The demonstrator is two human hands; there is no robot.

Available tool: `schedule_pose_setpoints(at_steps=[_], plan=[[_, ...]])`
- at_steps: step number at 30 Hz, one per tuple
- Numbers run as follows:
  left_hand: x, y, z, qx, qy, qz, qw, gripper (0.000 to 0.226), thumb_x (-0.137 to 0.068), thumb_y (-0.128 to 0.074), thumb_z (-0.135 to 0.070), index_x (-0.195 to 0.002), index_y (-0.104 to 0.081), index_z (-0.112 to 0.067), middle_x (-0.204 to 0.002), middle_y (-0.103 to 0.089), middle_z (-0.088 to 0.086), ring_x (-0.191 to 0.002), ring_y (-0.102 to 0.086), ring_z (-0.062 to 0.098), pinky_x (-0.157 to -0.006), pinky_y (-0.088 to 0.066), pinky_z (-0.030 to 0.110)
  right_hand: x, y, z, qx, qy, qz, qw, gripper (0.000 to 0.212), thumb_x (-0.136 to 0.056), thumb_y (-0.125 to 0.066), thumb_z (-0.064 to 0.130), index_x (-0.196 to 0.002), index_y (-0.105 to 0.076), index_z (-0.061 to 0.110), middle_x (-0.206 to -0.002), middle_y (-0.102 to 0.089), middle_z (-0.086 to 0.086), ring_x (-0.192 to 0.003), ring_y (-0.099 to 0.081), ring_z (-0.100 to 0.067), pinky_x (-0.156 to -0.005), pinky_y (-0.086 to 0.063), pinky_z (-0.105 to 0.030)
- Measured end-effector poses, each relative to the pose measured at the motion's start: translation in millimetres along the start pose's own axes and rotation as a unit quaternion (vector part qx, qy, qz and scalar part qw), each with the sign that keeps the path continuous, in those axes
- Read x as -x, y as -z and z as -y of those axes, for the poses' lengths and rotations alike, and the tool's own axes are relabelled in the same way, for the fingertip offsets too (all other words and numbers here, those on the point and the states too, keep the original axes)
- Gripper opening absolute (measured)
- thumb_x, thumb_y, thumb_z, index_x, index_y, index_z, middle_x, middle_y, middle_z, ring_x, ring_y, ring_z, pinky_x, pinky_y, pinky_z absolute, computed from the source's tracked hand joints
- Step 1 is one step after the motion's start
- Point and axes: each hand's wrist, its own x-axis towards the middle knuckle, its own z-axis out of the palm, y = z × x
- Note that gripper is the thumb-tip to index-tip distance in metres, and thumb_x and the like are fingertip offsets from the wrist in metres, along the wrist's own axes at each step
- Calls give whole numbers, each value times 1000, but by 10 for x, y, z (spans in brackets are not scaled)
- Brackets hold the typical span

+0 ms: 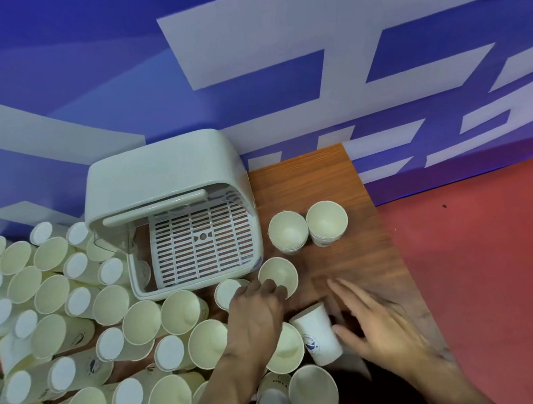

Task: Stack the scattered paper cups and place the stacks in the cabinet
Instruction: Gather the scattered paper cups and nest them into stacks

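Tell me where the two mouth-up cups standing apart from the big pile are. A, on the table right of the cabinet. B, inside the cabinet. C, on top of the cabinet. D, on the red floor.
A: the left cup and the right cup stand mouth up, side by side on the wooden table, right of the cabinet.

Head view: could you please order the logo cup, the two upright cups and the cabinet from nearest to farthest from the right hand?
1. The logo cup, just beside the thumb of the right hand.
2. The two upright cups, farther back, to the right of the cabinet.
3. The cabinet, far back on the left.
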Motion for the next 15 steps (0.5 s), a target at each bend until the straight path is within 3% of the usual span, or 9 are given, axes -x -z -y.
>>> schedule_pose_setpoints(at_steps=[3, 6, 9, 11, 13, 15], plan=[[-16, -2, -12, 19, 20, -8, 1000, 32, -48, -88, -11, -61, -61, -23, -60, -54, -4, -53, -54, 19, -46, -37, 27, -116, 17, 64, -9, 52, 41, 998, 69, -91, -47, 50, -156, -27, 40, -162, -18, 28, -142, -34, 2, -114, -38, -26], [-34, -15, -10, 29, 23, -21, 999, 32, -48, -89, -14, -60, -61, -23, -58, -53, -5, -53, -54, 19, -45, -36, 26, -195, -28, 114, -20, 73, 45, 996, 59, -92, -48, 49, -150, -39, 39, -156, -30, 31, -135, -39, 5, -111, -38, -20], [-57, -37, 0, 36, 24, -37, 998, 29, -52, -88, -14, -62, -62, -23, -59, -54, -5, -54, -53, 19, -46, -38, 26, -271, -44, 146, -44, 61, 48, 996, 47, -90, -54, 54, -134, -53, 41, -133, -46, 32, -109, -54, 2, -91, -45, -19], [-50, -3, 7, 52, 18, -73, 996, 25, -61, -85, -15, -65, -62, -22, -62, -56, -4, -56, -52, 19, -48, -39, 28, -286, -9, 160, -81, 49, 36, 995, 33, -86, -60, 54, -115, -61, 40, -111, -49, 31, -88, -55, 2, -74, -41, -15], [-6, 50, 33, 100, 16, -133, 986, 15, -76, -79, -17, -74, -65, -21, -67, -58, -3, -60, -52, 21, -51, -43, 31, -245, 52, 131, -114, 36, -4, 993, 21, -84, -67, 50, -99, -65, 35, -98, -53, 29, -81, -53, 7, -68, -38, -12], [78, 122, 76, 149, 20, -179, 972, 4, -89, -69, -21, -85, -67, -21, -75, -60, -3, -68, -54, 22, -57, -46, 36, -144, 165, 80, -129, 39, -69, 988, 15, -85, -71, 46, -87, -65, 32, -89, -57, 24, -82, -55, 5, -67, -43, -18]])
